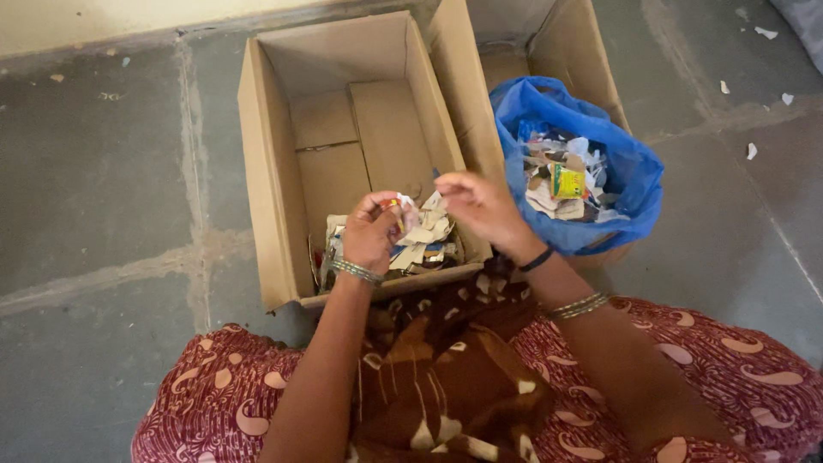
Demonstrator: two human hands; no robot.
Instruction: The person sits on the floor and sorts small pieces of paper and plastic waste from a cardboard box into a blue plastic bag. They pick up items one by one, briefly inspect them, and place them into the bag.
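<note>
An open cardboard box [273, 171] stands on the floor in front of me, with a heap of torn paper and card scraps [420, 249] at its near end. My left hand [375, 230] is closed around a small crumpled scrap over that heap. My right hand [480, 206] hovers just right of it at the box's right wall, fingers curled and pinching a bit of paper; what exactly it holds is hard to see. A blue plastic bag [639, 184] full of mixed scraps sits to the right.
A second cardboard box [566, 43] stands behind the blue bag. The grey stone floor [103, 197] has small white paper bits scattered at the upper right. My lap, in red and brown patterned cloth [446, 377], fills the bottom of the view.
</note>
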